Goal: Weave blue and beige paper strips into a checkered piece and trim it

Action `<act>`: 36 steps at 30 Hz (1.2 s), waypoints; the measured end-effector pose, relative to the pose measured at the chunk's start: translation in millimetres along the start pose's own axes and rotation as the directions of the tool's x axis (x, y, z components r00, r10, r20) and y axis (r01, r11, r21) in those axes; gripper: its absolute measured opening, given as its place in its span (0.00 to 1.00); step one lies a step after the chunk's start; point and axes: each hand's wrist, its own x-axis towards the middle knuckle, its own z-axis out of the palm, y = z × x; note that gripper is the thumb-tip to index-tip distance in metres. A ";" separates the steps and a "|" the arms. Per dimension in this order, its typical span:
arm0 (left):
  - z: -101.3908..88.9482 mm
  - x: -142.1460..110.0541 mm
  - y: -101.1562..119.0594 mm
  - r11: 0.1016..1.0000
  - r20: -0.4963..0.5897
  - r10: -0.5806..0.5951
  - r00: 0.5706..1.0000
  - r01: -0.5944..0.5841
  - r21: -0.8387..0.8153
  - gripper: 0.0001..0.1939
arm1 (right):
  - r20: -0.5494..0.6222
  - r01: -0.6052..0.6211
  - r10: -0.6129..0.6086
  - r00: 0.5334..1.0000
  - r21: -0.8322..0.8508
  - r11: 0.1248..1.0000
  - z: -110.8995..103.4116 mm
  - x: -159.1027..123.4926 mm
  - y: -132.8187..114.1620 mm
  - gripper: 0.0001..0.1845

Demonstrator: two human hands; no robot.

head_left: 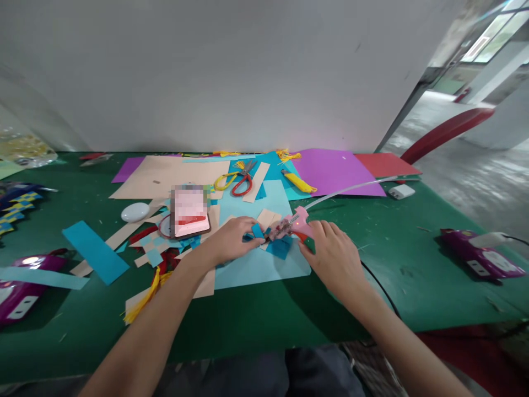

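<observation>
My right hand (333, 248) is wrapped round the handle of a pink hot glue gun (303, 223), with a long clear glue stick (351, 187) coming out of its back. The gun's nozzle points left, close to the fingers of my left hand (235, 237). Pinched in that left hand is a small piece of blue paper (258, 230). Under both hands lies a light blue sheet (248, 273), with darker blue scraps (280, 248) and a beige piece (270, 218) on it.
Behind the sheet lie scissors (243, 179) and a yellow utility knife (300, 182). A phone (190, 212) rests among paper strips on the left. Purple power strips (479, 253) sit at both sides, a white plug adapter (400, 191) at right. A black cable (382, 289) runs from the gun.
</observation>
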 end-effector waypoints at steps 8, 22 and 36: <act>-3.2 -1.9 3.6 0.998 0.041 -0.035 0.999 0.037 -0.047 0.20 | 0.008 -0.173 0.173 0.985 0.031 0.984 -6.5 -5.0 21.6 0.15; 3.4 3.2 3.1 0.992 0.009 0.118 0.993 -0.117 -0.055 0.09 | 0.137 -0.419 0.418 0.898 -0.022 0.908 -4.0 -26.1 54.2 0.17; 3.5 1.4 8.4 0.993 0.042 0.079 0.996 -0.075 -0.094 0.13 | -0.026 -0.329 0.330 0.944 0.025 0.944 31.7 -42.3 66.5 0.24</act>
